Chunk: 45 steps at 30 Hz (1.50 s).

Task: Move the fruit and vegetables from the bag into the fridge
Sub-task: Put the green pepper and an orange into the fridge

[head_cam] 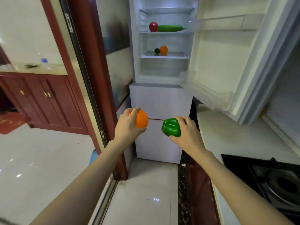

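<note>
My left hand (127, 125) grips an orange (141, 119) and my right hand (186, 132) grips a green bell pepper (171, 127), both held out in front of the lower drawers of the white fridge (159, 101). The fridge's upper compartment stands open ahead. On its middle shelf lie a red pepper (153, 26) and a green cucumber (170, 28). One shelf lower sit a second orange (163, 49) and a small dark green fruit (157, 50). No bag is in view.
The fridge door (235, 59) swings open to the right, its clear door bins jutting over a white counter (235, 135). A black gas hob (272, 181) lies at lower right. A red door frame (90, 78) and a sliding-door rail stand on the left.
</note>
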{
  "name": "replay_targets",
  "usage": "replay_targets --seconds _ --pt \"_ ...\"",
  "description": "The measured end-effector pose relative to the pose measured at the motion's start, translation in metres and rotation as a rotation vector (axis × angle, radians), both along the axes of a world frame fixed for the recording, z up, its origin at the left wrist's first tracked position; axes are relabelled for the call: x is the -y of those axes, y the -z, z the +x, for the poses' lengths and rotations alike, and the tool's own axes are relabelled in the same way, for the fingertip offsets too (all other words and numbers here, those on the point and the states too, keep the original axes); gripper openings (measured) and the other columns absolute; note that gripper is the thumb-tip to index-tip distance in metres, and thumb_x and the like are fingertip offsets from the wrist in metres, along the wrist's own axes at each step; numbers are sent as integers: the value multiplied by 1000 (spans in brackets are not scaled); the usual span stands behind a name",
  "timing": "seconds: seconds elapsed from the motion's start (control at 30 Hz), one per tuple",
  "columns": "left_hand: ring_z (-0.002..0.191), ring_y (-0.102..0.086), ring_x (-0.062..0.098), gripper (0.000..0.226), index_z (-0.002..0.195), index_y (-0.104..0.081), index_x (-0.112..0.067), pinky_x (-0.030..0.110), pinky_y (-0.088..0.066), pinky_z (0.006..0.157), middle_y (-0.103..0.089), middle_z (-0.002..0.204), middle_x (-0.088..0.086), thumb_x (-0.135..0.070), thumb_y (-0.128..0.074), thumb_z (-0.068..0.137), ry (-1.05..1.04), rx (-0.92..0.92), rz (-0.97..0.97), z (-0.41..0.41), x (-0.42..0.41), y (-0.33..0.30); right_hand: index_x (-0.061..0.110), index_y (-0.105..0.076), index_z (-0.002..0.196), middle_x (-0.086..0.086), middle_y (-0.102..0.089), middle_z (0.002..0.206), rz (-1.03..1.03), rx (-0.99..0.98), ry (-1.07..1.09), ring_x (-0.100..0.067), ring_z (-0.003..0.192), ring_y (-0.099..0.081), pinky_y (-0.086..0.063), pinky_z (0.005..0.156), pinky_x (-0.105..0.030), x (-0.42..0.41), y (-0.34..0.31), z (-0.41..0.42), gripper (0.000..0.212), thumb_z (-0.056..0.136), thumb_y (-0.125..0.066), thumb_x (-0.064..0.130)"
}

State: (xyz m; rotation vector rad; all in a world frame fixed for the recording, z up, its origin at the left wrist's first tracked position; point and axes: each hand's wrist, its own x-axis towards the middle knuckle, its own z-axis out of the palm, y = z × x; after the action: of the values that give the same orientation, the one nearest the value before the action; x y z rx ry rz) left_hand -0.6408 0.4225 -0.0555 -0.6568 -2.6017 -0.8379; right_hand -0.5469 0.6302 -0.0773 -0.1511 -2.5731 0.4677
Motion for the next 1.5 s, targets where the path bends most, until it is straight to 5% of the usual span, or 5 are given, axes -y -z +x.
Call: replay_targets --seconds 0.53,0.8,1.1,1.5 --pt "119 -44 32 82 139 -35 -26 46 -45 91 -40 138 5 -37 -78 71 60 -100 -1 -298 -95 -44 17 -41 136 -5 -44 128 63 -155 78 -24 115 -42 -37 80 -25 -82 -62 -285 73 74 -76 29" --pt "113 -49 34 79 135 -41 -23 47 -46 89 -45 135 8 -33 -80 68 118 -135 56 -430 -147 -61 17 -43 134 -6 -45 125 49 -175 76 -26 114 -45 -48 86 -42 -139 -73 -419 74 70 -78 30" --pt "114 -46 27 77 136 -38 -26 38 -43 89 -43 131 6 -33 -78 71 112 -183 109 -555 -225 -114 16 -44 133 -8 -46 125 -37 -338 -20 -26 109 -47 -49 87 -41 -189 -125 -577 74 68 -79 28" --pt "110 -51 28 77 133 -43 -22 32 -42 79 -46 129 6 -32 -80 66 118 -263 144 -698 -287 -138 19 -42 134 -8 -45 125 22 -408 116 -23 113 -42 -40 84 -28 -242 -174 -704 71 71 -76 25"
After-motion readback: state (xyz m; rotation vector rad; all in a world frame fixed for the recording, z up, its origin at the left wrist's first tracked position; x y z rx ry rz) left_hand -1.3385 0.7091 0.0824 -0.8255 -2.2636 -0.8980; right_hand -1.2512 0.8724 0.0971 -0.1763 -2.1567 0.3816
